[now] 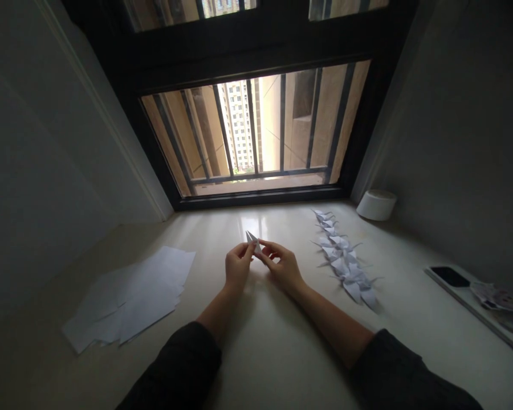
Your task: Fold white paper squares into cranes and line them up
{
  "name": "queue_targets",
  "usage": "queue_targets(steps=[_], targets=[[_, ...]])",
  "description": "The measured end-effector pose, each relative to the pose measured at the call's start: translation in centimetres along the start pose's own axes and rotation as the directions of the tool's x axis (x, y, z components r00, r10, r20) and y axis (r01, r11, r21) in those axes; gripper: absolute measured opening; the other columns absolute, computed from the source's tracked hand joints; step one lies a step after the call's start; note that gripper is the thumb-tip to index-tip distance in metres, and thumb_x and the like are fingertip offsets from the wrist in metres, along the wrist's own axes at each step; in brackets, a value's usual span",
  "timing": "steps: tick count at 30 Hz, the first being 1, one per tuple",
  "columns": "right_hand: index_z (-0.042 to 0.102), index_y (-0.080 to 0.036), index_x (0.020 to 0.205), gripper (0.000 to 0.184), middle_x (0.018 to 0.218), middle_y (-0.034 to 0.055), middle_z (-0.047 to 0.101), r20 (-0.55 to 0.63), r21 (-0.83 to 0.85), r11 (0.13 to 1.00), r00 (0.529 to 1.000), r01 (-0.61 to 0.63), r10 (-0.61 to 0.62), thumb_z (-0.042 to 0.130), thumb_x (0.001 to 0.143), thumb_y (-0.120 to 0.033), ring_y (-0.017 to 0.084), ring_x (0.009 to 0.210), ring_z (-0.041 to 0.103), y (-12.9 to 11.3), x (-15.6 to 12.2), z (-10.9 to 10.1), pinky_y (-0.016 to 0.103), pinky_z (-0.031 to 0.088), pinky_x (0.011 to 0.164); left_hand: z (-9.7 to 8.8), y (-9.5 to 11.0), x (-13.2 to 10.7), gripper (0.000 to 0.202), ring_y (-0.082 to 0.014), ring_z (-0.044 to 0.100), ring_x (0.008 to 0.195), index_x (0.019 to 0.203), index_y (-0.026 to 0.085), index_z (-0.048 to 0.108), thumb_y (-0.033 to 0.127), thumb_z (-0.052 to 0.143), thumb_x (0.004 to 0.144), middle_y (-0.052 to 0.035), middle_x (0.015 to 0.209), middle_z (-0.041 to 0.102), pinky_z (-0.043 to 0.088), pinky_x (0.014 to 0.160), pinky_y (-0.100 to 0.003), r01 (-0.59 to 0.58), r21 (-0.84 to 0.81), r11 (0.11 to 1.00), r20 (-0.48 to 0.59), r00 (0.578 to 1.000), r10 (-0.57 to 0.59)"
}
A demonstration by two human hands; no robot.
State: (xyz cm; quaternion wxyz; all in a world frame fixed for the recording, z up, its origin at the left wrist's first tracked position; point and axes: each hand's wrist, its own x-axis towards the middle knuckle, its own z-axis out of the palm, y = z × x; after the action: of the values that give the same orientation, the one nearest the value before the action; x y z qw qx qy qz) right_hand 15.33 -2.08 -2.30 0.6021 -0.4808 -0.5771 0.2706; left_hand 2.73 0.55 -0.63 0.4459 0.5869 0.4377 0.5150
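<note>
My left hand (pixel 237 266) and my right hand (pixel 283 265) meet over the middle of the pale tabletop (pixel 256 347). Both pinch a small folded white paper piece (pixel 252 240) between thumb and fingers, its pointed tip sticking up above the fingertips. The hands hold it a little above the surface. Dark sleeves cover both forearms near the bottom edge.
A loose pile of white paper sheets (pixel 130 296) lies to the left. A row of several folded paper cranes (pixel 344 262) runs along the right. A white round container (pixel 376 204) stands by the window (pixel 256 131). A tray with a dark phone (pixel 451 277) sits at far right.
</note>
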Motion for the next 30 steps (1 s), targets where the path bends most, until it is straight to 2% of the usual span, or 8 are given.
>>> queue_targets(steps=[5, 11, 15, 21, 25, 30], targets=[[0.068, -0.021, 0.100, 0.039, 0.067, 0.0022, 0.067, -0.028, 0.132, 0.983, 0.991, -0.126, 0.131, 0.071, 0.067, -0.042, 0.017, 0.060, 0.061, 0.7, 0.2, 0.2, 0.032, 0.051, 0.062, 0.2, -0.3, 0.2, 0.031, -0.0157, 0.061, 0.070, 0.075, 0.017, 0.069, 0.047, 0.063, 0.073, -0.0031, 0.071, 0.067, 0.048, 0.064, -0.026, 0.024, -0.062, 0.998, -0.027, 0.999, -0.026], [0.069, -0.019, 0.094, 0.036, 0.068, 0.0038, 0.069, -0.016, 0.180, 0.966, 0.981, -0.186, 0.192, 0.072, 0.066, -0.043, 0.018, 0.060, 0.062, 0.6, 0.1, 0.0, 0.031, 0.050, 0.061, 0.0, 0.0, 0.1, 0.030, -0.0162, 0.062, 0.073, 0.078, 0.015, 0.071, 0.044, 0.066, 0.070, -0.0052, 0.076, 0.069, 0.046, 0.067, -0.027, 0.060, -0.127, 0.990, 0.032, 0.998, -0.056], [0.068, -0.018, 0.096, 0.036, 0.069, 0.0040, 0.068, 0.017, 0.190, 0.964, 0.982, -0.188, 0.188, 0.071, 0.067, -0.040, 0.017, 0.061, 0.061, 0.3, 0.1, 0.0, 0.030, 0.048, 0.061, 0.0, 0.3, 0.0, 0.030, -0.0146, 0.059, 0.068, 0.072, 0.015, 0.069, 0.044, 0.067, 0.070, -0.0040, 0.070, 0.067, 0.044, 0.066, -0.026, 0.063, -0.139, 0.988, 0.029, 0.998, -0.060], [0.061, -0.021, 0.108, 0.041, 0.067, -0.0002, 0.063, 0.041, 0.207, 0.970, 0.992, -0.125, 0.119, 0.069, 0.070, -0.034, 0.015, 0.062, 0.058, -0.1, 0.1, -0.1, 0.029, 0.048, 0.064, 0.0, 0.2, 0.2, 0.028, -0.0123, 0.056, 0.063, 0.065, 0.015, 0.065, 0.043, 0.067, 0.068, -0.0010, 0.063, 0.063, 0.043, 0.064, -0.026, 0.059, -0.175, 0.983, -0.013, 0.998, -0.062], [0.064, -0.021, 0.103, 0.030, 0.074, 0.0006, 0.063, 0.129, 0.270, 0.956, 0.988, -0.115, 0.083, 0.061, 0.075, -0.032, 0.015, 0.069, 0.059, -0.3, 0.2, -0.2, 0.030, 0.048, 0.069, -0.3, -0.2, 0.4, 0.031, -0.0132, 0.056, 0.064, 0.067, 0.015, 0.066, 0.046, 0.066, 0.068, -0.0020, 0.065, 0.063, 0.043, 0.065, -0.026, 0.087, -0.205, 0.975, -0.018, 0.996, -0.092], [0.062, -0.023, 0.104, 0.032, 0.076, 0.0003, 0.063, 0.176, 0.271, 0.954, 0.981, -0.128, 0.082, 0.063, 0.073, -0.029, 0.014, 0.070, 0.059, -0.2, 0.2, -0.2, 0.029, 0.048, 0.067, -0.4, -0.5, 0.7, 0.032, -0.0128, 0.054, 0.062, 0.064, 0.015, 0.065, 0.047, 0.065, 0.068, -0.0016, 0.062, 0.059, 0.043, 0.065, -0.026, 0.100, -0.244, 0.965, -0.009, 0.994, -0.105]])
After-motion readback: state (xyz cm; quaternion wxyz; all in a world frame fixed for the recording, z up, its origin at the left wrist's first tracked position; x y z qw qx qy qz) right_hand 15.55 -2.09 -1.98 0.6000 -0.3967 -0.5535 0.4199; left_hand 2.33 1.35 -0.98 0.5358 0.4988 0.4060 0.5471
